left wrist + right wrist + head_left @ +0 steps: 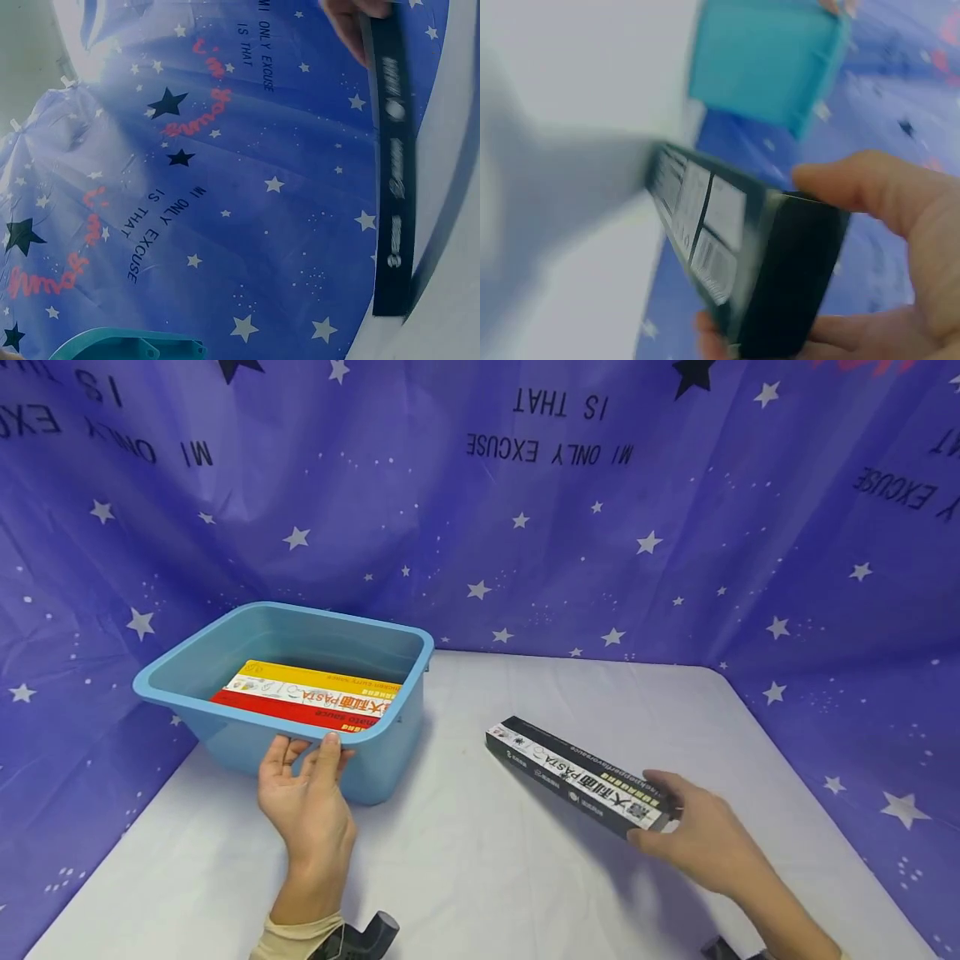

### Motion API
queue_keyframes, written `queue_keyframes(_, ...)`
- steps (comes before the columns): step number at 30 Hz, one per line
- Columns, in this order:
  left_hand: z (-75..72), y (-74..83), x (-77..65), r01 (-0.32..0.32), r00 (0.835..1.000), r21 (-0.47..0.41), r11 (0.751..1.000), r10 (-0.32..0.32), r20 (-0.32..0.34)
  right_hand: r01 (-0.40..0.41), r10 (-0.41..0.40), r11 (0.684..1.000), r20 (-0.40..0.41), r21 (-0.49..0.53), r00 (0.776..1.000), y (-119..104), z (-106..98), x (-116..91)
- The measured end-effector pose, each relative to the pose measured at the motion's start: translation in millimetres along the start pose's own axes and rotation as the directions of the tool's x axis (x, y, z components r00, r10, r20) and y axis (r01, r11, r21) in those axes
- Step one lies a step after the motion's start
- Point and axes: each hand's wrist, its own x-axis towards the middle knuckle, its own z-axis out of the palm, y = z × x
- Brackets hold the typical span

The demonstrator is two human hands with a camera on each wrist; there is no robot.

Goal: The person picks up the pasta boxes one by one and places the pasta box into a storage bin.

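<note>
My right hand (701, 835) grips one end of a long black pasta box (577, 772), thumb on one side and fingers on the other. The box is raised off the table, its shadow falling below it. In the right wrist view its dark end face (791, 274) and a side with a barcode show close up. At the left, my left hand (311, 806) holds the near rim of a light blue plastic tub (262, 752), fingertips at the rim. Inside the tub lies a pasta box with yellow, white and red bands (315, 693); its lower part is hidden.
A white cloth (465, 860) covers the table. Purple star-printed fabric (480, 527) hangs behind it and along both sides. The tub stands near the table's left edge, and a dark wrist device (363, 935) shows beside the left sleeve.
</note>
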Motion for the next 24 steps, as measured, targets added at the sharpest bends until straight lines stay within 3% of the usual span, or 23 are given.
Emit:
queue_keyframes(6, 1.6, 0.8, 1.7, 0.008, 1.0, -0.004, 1.0, -0.008, -0.004, 0.025, 0.004, 0.96, -0.107, 0.277, 0.994, 8.5, -44.5, 9.5)
queue_keyframes(12, 0.4, -0.2, 0.6, 0.013, 1.0, 0.003, 1.0, -0.013, -0.013, 0.051, 0.002, 0.96, -0.19, 0.274, 0.982, -5.8, -77.0, 21.5)
queue_keyframes(15, 0.3, -1.0, 0.5, 0.01, 1.0, -0.002, 1.0, -0.01, -0.012, 0.086, -0.005, 0.945, -0.251, 0.316, 0.968, -25.4, -89.6, 31.6)
queue_keyframes(17, 0.3, -1.2, 0.5, 0.007, 1.0, -0.003, 1.0, -0.007, -0.009, 0.136, -0.016, 0.915, -0.302, 0.379, 0.953, -44.0, -94.8, 41.5)
queue_keyframes(19, 0.4, -0.9, 0.5, 0.0, 1.0, 0.0, 1.0, 0.0, -0.006, 0.228, -0.042, 0.836, -0.356, 0.499, 0.933, -65.9, -95.4, 55.4)
queue_keyframes(20, 0.4, -0.7, 0.5, -0.003, 1.0, 0.004, 1.0, 0.003, -0.005, 0.289, -0.067, 0.773, -0.38, 0.565, 0.923, -77.0, -94.0, 63.2)
queue_keyframes(23, -0.4, -0.8, 0.3, -0.01, 1.0, 0.007, 1.0, 0.01, -0.001, 0.433, -0.146, 0.524, -0.424, 0.733, 0.894, -112.9, -81.2, 90.8)
queue_keyframes(24, -0.8, -0.9, 0.2, -0.012, 1.0, 0.004, 1.0, 0.012, 0.002, 0.453, -0.169, 0.46, -0.426, 0.764, 0.889, -124.6, -74.5, 100.7)
